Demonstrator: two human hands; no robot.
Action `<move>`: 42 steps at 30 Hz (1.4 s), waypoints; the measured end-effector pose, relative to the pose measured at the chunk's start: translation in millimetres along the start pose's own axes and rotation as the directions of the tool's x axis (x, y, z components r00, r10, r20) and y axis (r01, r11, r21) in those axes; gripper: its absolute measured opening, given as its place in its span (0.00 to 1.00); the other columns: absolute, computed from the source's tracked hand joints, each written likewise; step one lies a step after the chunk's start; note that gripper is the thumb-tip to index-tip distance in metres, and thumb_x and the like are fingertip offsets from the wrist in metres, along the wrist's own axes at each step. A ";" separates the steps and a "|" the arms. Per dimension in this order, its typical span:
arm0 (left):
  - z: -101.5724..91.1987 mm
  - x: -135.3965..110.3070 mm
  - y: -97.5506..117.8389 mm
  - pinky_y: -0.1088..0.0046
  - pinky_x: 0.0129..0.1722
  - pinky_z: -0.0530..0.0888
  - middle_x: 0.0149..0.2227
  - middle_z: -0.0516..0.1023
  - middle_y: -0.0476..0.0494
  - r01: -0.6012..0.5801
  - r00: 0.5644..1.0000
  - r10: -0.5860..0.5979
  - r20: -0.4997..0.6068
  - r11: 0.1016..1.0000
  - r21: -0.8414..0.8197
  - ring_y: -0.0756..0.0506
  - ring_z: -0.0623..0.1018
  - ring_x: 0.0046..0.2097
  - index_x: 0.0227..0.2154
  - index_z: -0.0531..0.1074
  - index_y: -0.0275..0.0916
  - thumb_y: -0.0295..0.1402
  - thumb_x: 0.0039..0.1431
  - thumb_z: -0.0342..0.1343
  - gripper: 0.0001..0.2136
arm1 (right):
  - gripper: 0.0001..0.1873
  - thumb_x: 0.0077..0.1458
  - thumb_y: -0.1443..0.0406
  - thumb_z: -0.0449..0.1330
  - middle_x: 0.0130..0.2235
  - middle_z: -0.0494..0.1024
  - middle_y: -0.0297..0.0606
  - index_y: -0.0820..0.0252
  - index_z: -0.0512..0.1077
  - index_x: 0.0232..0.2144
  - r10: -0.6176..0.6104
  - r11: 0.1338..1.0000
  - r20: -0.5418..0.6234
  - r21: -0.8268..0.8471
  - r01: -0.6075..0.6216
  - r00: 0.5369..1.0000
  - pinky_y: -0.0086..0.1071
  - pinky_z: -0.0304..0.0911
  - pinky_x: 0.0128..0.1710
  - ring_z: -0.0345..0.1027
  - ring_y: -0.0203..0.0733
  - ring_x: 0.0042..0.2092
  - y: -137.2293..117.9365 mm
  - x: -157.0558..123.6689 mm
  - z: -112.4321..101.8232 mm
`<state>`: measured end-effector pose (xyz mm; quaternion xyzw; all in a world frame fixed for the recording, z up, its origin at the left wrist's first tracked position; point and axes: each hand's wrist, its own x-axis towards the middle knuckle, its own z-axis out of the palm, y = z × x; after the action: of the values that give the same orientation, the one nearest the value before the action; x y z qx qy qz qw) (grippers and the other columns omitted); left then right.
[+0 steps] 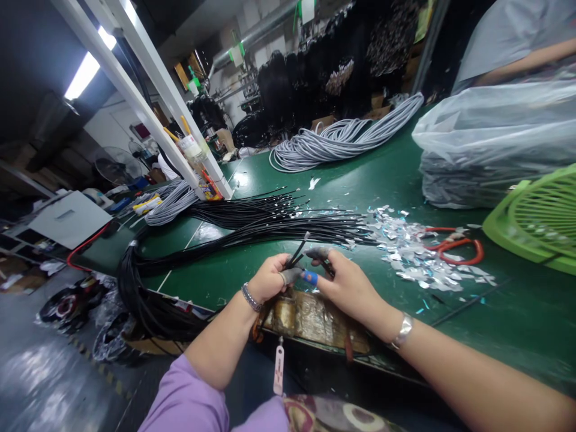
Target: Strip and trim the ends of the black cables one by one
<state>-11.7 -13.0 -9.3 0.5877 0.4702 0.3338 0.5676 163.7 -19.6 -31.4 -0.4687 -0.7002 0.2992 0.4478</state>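
My left hand is closed around a few short black cable ends, one with a pale stripped tip pointing up. My right hand is just beside it, fingers curled but apart from the thumb, which has a blue band around it and reaches toward the cables. Nothing can be made out between those fingers. Dark coverings or stains show on the fingertips of both hands. Below them, a worn block wrapped in clear tape sits at the table edge. Bundles of black cables lie just beyond my hands.
Silvery foil scraps and red-handled scissors lie to the right on the green table. Farther off are a grey cable coil, a clear plastic bag and a green basket. A white post rises at left. Another person's arm shows at upper right.
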 end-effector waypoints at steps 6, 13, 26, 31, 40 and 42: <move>0.1 -2.4 3.2 0.81 0.14 0.54 0.15 0.64 0.57 0.001 0.999 0.000 0.040 0.999 -0.034 0.58 0.58 0.15 0.24 0.66 0.35 0.47 0.37 0.68 0.22 | 0.11 0.51 0.58 0.59 0.36 0.80 0.40 0.56 0.73 0.35 0.103 0.976 0.033 0.188 -0.108 0.994 0.40 0.68 0.41 0.73 0.46 0.39 15.6 7.8 3.5; 0.5 -2.5 5.4 0.81 0.14 0.53 0.15 0.64 0.57 0.006 0.999 -0.005 0.032 0.998 -0.055 0.58 0.58 0.15 0.24 0.66 0.35 0.50 0.36 0.67 0.24 | 0.18 0.53 0.51 0.56 0.38 0.80 0.40 0.57 0.72 0.36 0.139 0.932 0.098 0.323 -0.163 0.985 0.38 0.67 0.41 0.72 0.46 0.39 7.8 6.7 1.2; 1.0 -0.3 1.5 0.81 0.14 0.54 0.15 0.63 0.57 -0.011 1.000 0.011 -0.009 1.000 -0.022 0.58 0.58 0.15 0.26 0.67 0.35 0.48 0.40 0.66 0.22 | 0.16 0.52 0.54 0.59 0.32 0.72 0.39 0.57 0.69 0.39 -0.136 0.985 -0.030 -0.107 0.132 0.990 0.34 0.62 0.28 0.64 0.42 0.30 -7.7 -4.9 -4.4; 0.9 -1.8 1.1 0.80 0.14 0.54 0.15 0.64 0.57 -0.014 1.000 0.014 -0.017 1.000 0.015 0.58 0.59 0.15 0.27 0.68 0.34 0.47 0.40 0.66 0.21 | 0.08 0.52 0.58 0.58 0.29 0.72 0.37 0.56 0.67 0.28 -0.125 0.989 -0.038 -0.088 0.122 0.991 0.33 0.61 0.29 0.64 0.41 0.29 -7.4 -3.1 -4.1; 0.6 -2.2 2.8 0.80 0.15 0.53 0.15 0.63 0.57 -0.037 0.999 0.037 0.005 0.999 -0.021 0.58 0.58 0.15 0.26 0.67 0.34 0.47 0.40 0.66 0.21 | 0.09 0.53 0.59 0.55 0.26 0.74 0.36 0.57 0.67 0.26 0.021 0.999 0.005 0.025 -0.022 1.000 0.34 0.61 0.30 0.65 0.41 0.29 3.3 8.3 -3.6; 0.9 -2.1 3.7 0.80 0.15 0.53 0.15 0.63 0.57 -0.030 1.000 0.030 0.002 0.999 -0.023 0.58 0.58 0.15 0.26 0.67 0.35 0.48 0.39 0.66 0.22 | 0.10 0.54 0.58 0.54 0.28 0.75 0.37 0.57 0.68 0.27 -0.016 0.997 -0.020 0.069 0.018 1.000 0.34 0.63 0.31 0.66 0.42 0.30 0.7 7.1 -5.5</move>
<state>-10.9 -14.9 -5.5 0.5884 0.4567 0.3470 0.5699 167.9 -12.8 -27.2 -0.4498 -0.6890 0.3150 0.4731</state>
